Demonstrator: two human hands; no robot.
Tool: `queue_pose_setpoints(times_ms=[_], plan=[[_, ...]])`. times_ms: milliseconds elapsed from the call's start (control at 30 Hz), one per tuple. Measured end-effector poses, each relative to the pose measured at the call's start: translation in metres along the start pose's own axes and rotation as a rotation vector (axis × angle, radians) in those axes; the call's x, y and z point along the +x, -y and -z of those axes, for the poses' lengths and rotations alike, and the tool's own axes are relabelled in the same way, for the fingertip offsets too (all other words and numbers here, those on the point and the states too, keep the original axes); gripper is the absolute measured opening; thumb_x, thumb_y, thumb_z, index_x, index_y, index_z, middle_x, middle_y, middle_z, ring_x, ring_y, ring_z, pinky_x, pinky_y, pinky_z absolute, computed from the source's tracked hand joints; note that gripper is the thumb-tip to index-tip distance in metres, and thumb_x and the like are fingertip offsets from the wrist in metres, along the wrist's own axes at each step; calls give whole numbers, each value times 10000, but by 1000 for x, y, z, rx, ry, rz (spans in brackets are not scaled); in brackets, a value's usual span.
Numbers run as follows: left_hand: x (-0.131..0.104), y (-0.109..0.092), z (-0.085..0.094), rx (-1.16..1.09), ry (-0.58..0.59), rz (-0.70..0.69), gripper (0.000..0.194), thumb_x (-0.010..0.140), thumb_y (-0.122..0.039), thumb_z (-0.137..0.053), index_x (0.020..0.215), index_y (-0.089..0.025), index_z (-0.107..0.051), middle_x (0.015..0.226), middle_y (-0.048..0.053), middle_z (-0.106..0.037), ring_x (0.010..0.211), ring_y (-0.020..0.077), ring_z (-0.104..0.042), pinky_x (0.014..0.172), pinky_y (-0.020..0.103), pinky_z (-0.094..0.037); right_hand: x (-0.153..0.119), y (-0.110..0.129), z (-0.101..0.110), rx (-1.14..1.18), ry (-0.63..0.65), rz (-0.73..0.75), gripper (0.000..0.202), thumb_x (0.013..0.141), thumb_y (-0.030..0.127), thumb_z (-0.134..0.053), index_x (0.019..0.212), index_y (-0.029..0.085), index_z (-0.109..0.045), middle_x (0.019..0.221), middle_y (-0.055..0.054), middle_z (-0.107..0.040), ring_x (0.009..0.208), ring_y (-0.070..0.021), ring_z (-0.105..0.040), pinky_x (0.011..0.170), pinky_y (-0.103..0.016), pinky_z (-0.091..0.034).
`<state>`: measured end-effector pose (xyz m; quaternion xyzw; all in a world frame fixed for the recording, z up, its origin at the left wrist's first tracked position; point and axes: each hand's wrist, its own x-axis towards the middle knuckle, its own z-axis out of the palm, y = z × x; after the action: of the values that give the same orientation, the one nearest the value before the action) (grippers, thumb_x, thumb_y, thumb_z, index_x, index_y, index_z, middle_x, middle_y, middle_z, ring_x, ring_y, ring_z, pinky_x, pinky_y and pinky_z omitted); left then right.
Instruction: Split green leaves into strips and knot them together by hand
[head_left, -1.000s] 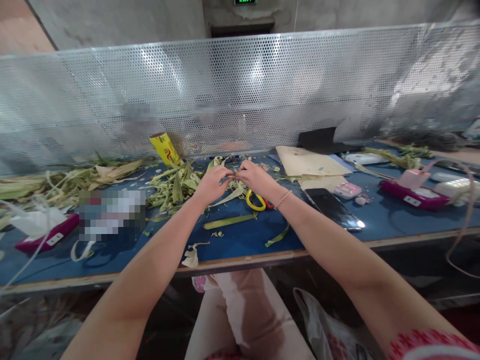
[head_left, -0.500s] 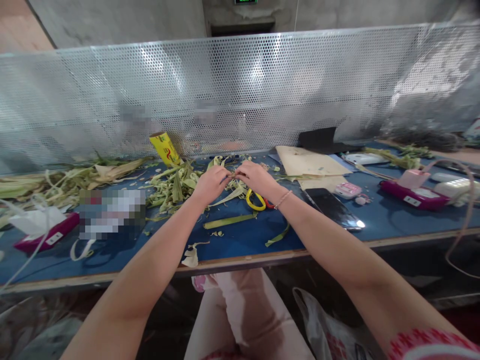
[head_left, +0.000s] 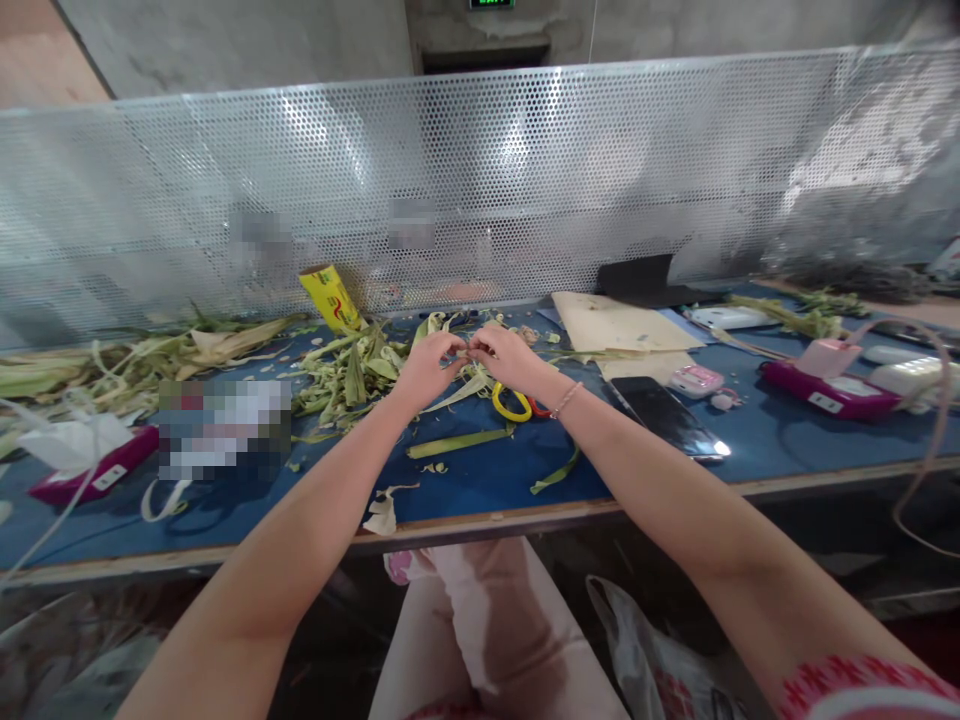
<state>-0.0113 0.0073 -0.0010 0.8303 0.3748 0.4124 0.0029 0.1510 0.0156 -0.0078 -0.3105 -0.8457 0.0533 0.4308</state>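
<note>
Blue tabletop (head_left: 487, 485), hands (head_left: 429, 370) (head_left: 514, 358) pinched close together, anything held unclear, green strip (head_left: 459, 443) nearer the front edge (head_left: 495, 519)

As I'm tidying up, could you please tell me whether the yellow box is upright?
Tilted: the yellow box leans, its top left of its base.

The cropped green sign (head_left: 492, 3) reads "EXIT"; the print on the yellow box (head_left: 331, 298) blurs.

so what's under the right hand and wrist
A yellow loop and part of a red loop, probably scissors handles, show on the blue tabletop beside the right hand. The hand and wrist cover whatever continues beneath, so any blades can't be seen.
</note>
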Motion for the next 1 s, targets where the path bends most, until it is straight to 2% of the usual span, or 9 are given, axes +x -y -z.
queue_pose_setpoints(times_ms=[200, 333, 433, 567, 700, 833, 1000], plan=[[0, -8, -2, -263, -70, 226, 142, 643, -252, -637, 739, -160, -588, 680, 1, -573, 616, 94, -521, 571, 222, -456, 1, 1, 1, 40, -9, -65, 107, 759, 123, -502, 663, 165, -480, 695, 0, -469, 654, -108, -419, 646, -238, -338], [1, -9, -3, -425, -87, 261, 182, 607, -260, -655, 740, -150, -596, 633, -9, -547, 580, 85, -507, 528, 206, -438, 2, 4, 4, 47, -11, -93, 100, 764, 151, -510, 665, 163, -504, 682, 0, -481, 638, -105, -423, 637, -236, -340], [1, -10, -4, -458, -113, 253, 206, 598, -257, -657, 768, -148, -613, 632, -5, -563, 595, 91, -523, 534, 206, -440, 2, 6, 6, 52, -5, -120, 82, 756, 141, -502, 680, 159, -525, 682, -3, -498, 634, -104, -431, 627, -235, -338], [0, -12, 0, -381, -105, 240, 183, 629, -248, -629, 787, -156, -643, 670, 13, -617, 623, 106, -558, 593, 232, -460, 2, 7, 7, 74, 10, -154, 89, 753, 154, -486, 677, 153, -534, 661, 4, -497, 613, -97, -420, 601, -230, -325], [0, -12, 5, -236, -94, 193, 145, 650, -255, -621, 759, -173, -672, 708, 30, -655, 657, 126, -581, 652, 260, -464, 2, 3, 7, 202, 58, -180, 121, 757, 227, -482, 685, 149, -540, 624, 18, -470, 583, -86, -390, 567, -222, -307], [2, -9, 9, -95, -57, 121, 122, 676, -280, -614, 738, -197, -678, 714, 21, -661, 662, 127, -577, 658, 260, -449, 2, -3, 7, 342, 96, -187, 189, 756, 315, -478, 718, 148, -556, 620, 21, -459, 579, -82, -376, 556, -221, -301], [2, -9, 11, -12, -22, 52, 136, 724, -309, -581, 712, -203, -667, 727, 17, -657, 682, 128, -570, 686, 255, -435, 0, 0, 11, 401, 137, -225, 244, 744, 374, -490, 713, 141, -558, 610, 26, -422, 559, -74, -337, 535, -224, -269]])
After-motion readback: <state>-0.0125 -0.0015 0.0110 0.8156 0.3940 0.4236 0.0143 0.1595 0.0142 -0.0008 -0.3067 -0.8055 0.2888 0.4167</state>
